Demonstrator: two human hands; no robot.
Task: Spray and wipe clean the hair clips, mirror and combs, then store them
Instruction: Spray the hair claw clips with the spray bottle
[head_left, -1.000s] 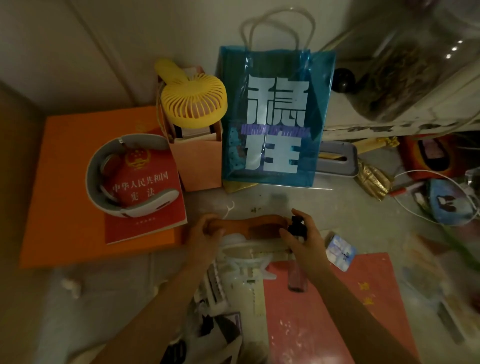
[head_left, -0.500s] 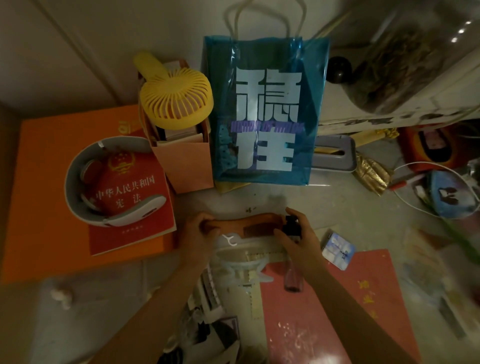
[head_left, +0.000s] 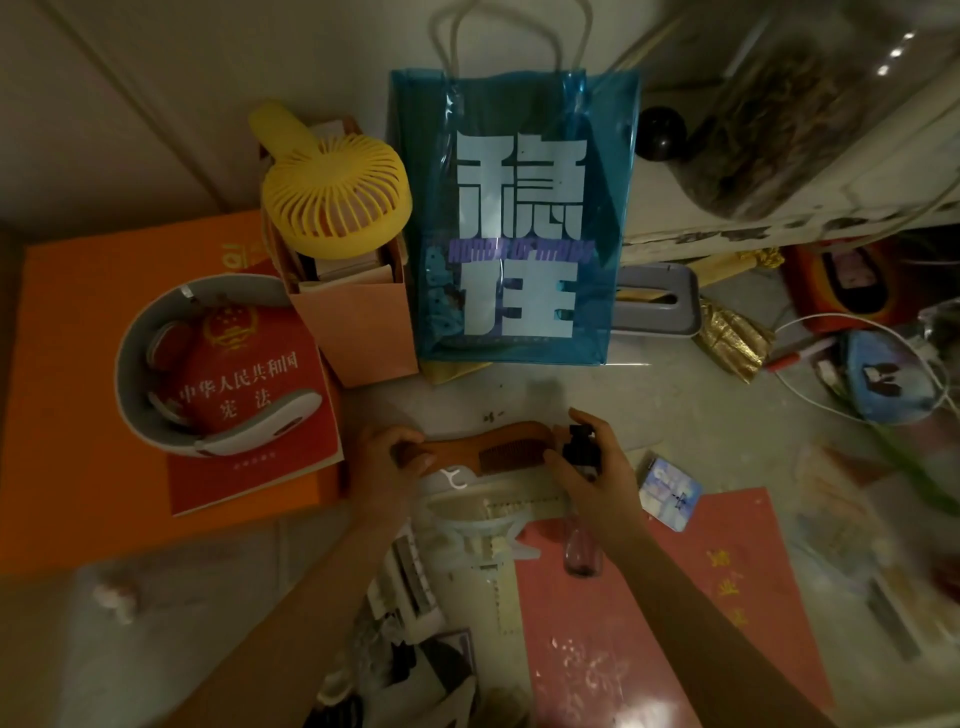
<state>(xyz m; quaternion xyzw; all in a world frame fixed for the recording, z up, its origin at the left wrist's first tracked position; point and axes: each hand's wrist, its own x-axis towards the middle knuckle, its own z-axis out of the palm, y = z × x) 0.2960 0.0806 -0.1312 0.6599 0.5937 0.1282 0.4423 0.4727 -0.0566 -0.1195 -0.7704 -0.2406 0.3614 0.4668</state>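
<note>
Comb, wooden, stiff and light, is held level above the desk near its middle. The left hand grips the handle end; the right hand holds a spray bottle against the toothed end. Teeth look breakable, so the handle seems the safer hold.

spray bottle middle hidden, right-edge clutter blurred

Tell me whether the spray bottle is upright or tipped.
Tipped: the spray bottle leans in the right hand, its black nozzle toward the wooden comb.
</note>
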